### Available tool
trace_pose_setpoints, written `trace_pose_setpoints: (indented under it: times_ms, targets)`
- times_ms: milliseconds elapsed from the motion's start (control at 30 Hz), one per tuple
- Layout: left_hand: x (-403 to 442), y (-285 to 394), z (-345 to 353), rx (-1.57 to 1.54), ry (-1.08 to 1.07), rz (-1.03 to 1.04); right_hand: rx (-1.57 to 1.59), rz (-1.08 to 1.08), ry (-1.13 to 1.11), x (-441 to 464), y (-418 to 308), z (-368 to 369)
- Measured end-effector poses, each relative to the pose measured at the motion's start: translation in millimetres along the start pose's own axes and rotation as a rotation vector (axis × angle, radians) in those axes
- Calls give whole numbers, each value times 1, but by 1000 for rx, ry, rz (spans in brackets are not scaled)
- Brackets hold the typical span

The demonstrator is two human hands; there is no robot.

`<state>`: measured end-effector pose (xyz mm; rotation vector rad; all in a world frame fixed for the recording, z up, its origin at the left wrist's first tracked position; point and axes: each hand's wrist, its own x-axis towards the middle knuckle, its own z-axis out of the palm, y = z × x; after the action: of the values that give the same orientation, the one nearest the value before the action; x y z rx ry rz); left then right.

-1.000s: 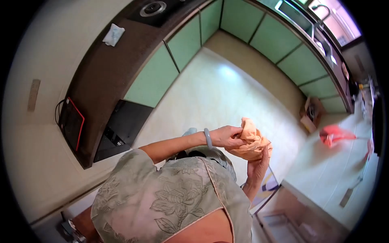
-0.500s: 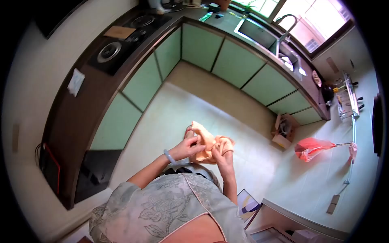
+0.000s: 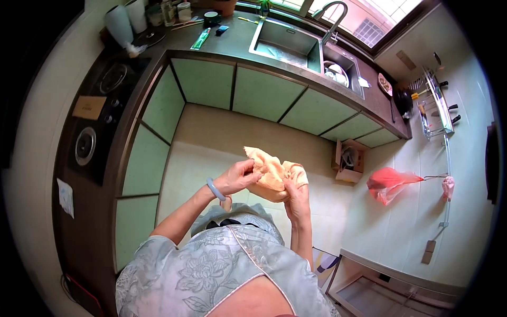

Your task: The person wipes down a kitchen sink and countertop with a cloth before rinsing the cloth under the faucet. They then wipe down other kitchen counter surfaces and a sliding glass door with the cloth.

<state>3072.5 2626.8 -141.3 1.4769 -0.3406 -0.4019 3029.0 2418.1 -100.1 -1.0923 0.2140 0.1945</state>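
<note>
A crumpled peach-orange cloth hangs between my two hands, in front of my waist and above the floor. My left hand, with a pale bangle at the wrist, pinches the cloth's left side, fingers bent into the folds. On the right side, my right hand grips the bunched cloth with the thumb pressed on top. Some of the right fingers are hidden behind the fabric. One corner of the cloth sticks up at the upper left.
Green cabinets run under a dark counter with a double sink and faucet. A gas stove stands on the left. To the right are a cardboard box on the floor, a hanging red plastic bag and a knife rack.
Both hands have raised the cloth slightly and hold it more spread out. My view has turned and moved forward, so the sink and stove show more fully.
</note>
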Motion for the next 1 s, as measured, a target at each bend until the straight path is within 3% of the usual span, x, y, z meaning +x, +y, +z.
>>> trace_pose_setpoints:
  times_ms: [200,433,567,600,700,767,800,867,967,1000]
  targets:
    - [80,7,-21,58,-81,-198,70,16,80,77,-6,-25]
    - [223,32,-22,301,-9,73,138,-27,94,201,-69,-72]
    - [318,70,-25,295,38,266,0,-269,34,280,-153,-72]
    - [337,88,-32,488,17,294,-38,-338,46,301,-170,-73]
    - [382,89,-32,499,161,481,-185,-415,34,374,-206,-101]
    - [396,68,-39,553,183,454,-311,-461,99,450,-191,-157]
    - [401,51,-44,609,186,431,-459,-347,161,488,-177,-199]
    - [398,12,-63,632,137,353,-1153,-141,476,541,-157,-234]
    - [371,-27,-92,474,86,-46,-1338,-329,674,565,-122,-241]
    - [363,-39,-103,441,107,-142,-1392,-392,509,577,-114,-251]
